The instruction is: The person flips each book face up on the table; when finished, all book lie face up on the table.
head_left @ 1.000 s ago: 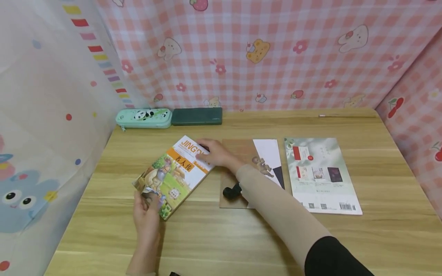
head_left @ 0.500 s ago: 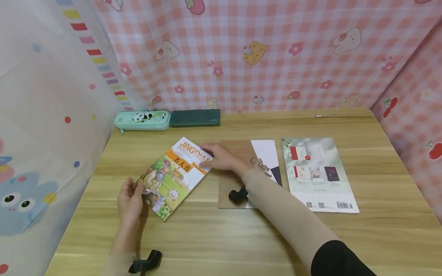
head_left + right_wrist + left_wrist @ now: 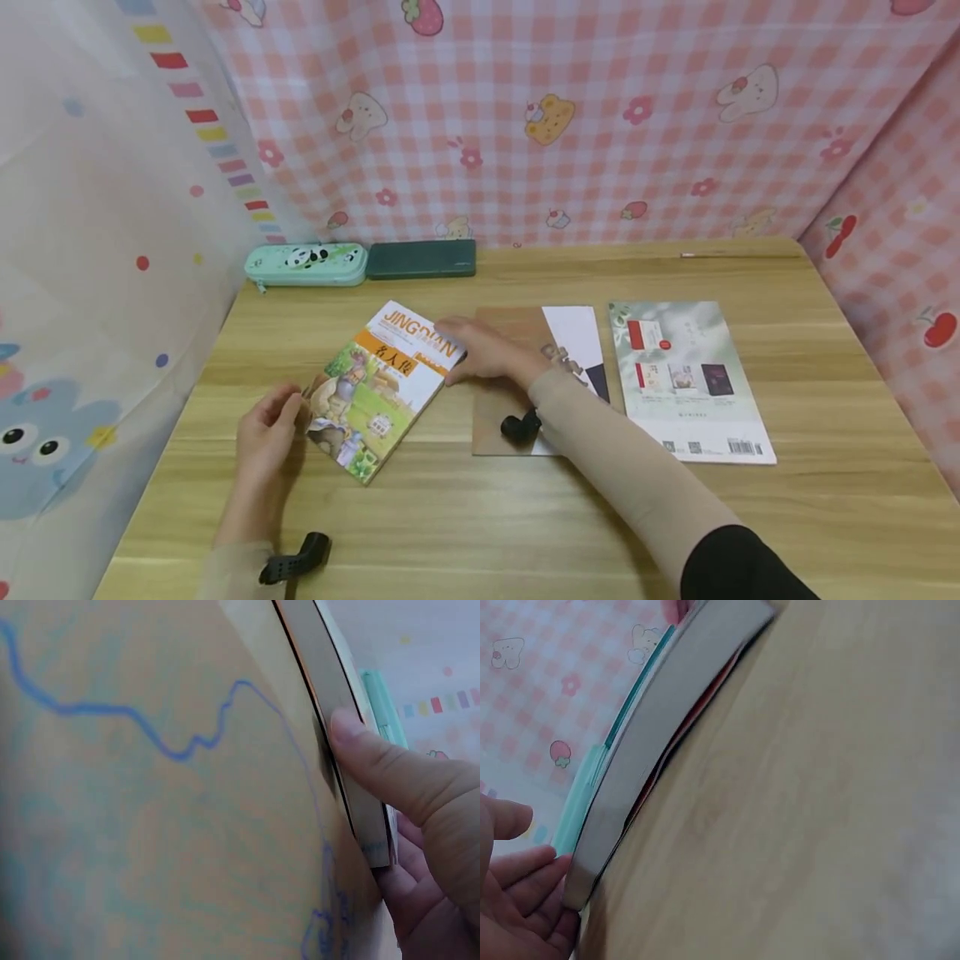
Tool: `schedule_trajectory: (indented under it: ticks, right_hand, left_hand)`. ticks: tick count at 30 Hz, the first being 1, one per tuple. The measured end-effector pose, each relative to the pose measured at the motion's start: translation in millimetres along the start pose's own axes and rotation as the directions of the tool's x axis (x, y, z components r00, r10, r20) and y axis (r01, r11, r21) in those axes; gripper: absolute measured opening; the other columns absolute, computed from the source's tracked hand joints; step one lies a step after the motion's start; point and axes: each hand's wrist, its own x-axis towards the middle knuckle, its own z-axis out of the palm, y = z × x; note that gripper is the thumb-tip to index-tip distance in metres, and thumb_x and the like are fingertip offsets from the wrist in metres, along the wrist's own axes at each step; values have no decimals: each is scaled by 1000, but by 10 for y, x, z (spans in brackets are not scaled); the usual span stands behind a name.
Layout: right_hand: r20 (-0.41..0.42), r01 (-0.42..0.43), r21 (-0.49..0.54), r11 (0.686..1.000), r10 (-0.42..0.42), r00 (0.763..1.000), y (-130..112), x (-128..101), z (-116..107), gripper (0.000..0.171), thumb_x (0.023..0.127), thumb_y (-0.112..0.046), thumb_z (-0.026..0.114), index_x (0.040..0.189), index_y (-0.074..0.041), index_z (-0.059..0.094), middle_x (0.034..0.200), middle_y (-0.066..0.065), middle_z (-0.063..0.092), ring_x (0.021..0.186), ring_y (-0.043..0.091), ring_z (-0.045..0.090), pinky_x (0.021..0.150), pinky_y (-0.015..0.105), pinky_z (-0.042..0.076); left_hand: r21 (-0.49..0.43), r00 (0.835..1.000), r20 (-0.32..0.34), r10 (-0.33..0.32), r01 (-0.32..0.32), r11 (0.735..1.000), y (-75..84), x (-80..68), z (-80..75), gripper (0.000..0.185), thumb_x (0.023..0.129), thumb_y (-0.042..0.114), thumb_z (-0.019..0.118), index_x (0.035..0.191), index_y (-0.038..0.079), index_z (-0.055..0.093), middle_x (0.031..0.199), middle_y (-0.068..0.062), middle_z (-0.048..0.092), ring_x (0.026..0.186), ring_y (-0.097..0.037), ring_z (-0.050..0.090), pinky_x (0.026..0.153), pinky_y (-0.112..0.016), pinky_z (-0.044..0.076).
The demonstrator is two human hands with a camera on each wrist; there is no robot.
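Observation:
A paperback book (image 3: 393, 392) with an orange-banded, illustrated cover lies slanted on the wooden table. My left hand (image 3: 262, 429) is at its left corner; the left wrist view shows its fingers (image 3: 536, 881) touching the end of the book's page edge (image 3: 656, 727), the thumb standing apart. At the upper right corner my right hand (image 3: 491, 354) holds the book. In the right wrist view that thumb (image 3: 390, 765) presses the page edge (image 3: 337, 682), with other fingers partly hidden round the corner. Beneath my right forearm lies a brown-and-white book (image 3: 495, 396), partly covered.
A pale green magazine (image 3: 690, 408) lies to the right. Along the back edge sit a mint panda pencil case (image 3: 307, 265), a dark green case (image 3: 422, 259) and a thin stick (image 3: 738, 255). A checked curtain (image 3: 480, 108) hangs behind the table.
My left hand has let go of the book's lower cover and drawn back left to its corner. My right thumb has slid off the cover to the edge. The book has shifted only slightly.

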Motion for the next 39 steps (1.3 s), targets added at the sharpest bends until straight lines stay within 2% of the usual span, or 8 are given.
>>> schedule_trajectory:
  ticks: [3,8,15,21,29,32,35,39]
  right_hand:
    - [-32,-42,2,999,42,999,6,4,-18,88,80,-19,87,152,2,40,156,19,42,146,33,36,123,37,27]
    - [-124,-98,0,995,97,988,23,20,-41,72,86,-20,83,146,-1,49,149,18,49,141,31,43,120,38,33]
    - [-205,-78,7,997,78,976,28,25,-58,37,96,-1,59,133,1,62,130,18,64,118,27,61,104,36,50]
    - [-246,-95,9,995,94,965,23,40,-15,16,96,-14,70,109,-5,70,100,8,70,88,17,62,81,31,56]
    - [-321,-173,-87,981,136,937,-27,117,53,18,93,-12,74,110,-5,72,110,11,73,102,23,67,93,36,55]
    - [-342,-195,-100,976,151,928,-54,123,62,11,94,-11,73,103,-5,72,104,11,73,99,24,67,89,37,56]
    - [-346,-181,-96,979,138,928,-61,118,60,12,95,-14,73,101,-4,71,102,12,73,98,24,68,87,37,57]
    - [-334,-140,-84,987,104,937,-30,108,53,25,94,-18,74,112,0,70,117,16,71,112,27,66,97,38,54]
  left_hand:
    - [72,1000,14,22,-23,997,-11,-52,-55,44,104,32,58,134,0,63,114,9,71,97,8,56,84,-5,45]
    - [184,998,27,54,-58,981,12,-171,-83,46,104,35,57,135,2,64,130,-13,67,97,11,55,83,-4,44]
    - [34,994,98,49,-52,998,7,-225,21,51,98,15,69,143,-3,54,144,-20,55,130,-20,55,98,-8,44]
    - [75,990,129,58,-68,995,-9,-300,59,57,91,9,76,142,-4,54,147,-19,51,138,-28,47,110,-21,39]
    - [173,989,116,95,-114,978,2,-430,131,55,90,13,79,138,-3,58,143,-20,55,134,-33,51,109,-35,42]
    - [186,987,110,118,-137,973,-3,-457,163,54,89,13,79,136,-4,59,141,-21,56,132,-36,52,109,-40,42]
    - [191,984,102,145,-163,968,-18,-469,191,52,89,13,79,134,-4,60,140,-21,58,131,-36,53,109,-40,42]
    - [225,981,95,171,-189,956,-27,-485,225,51,88,13,81,133,-3,63,137,-22,60,129,-37,56,107,-40,45]
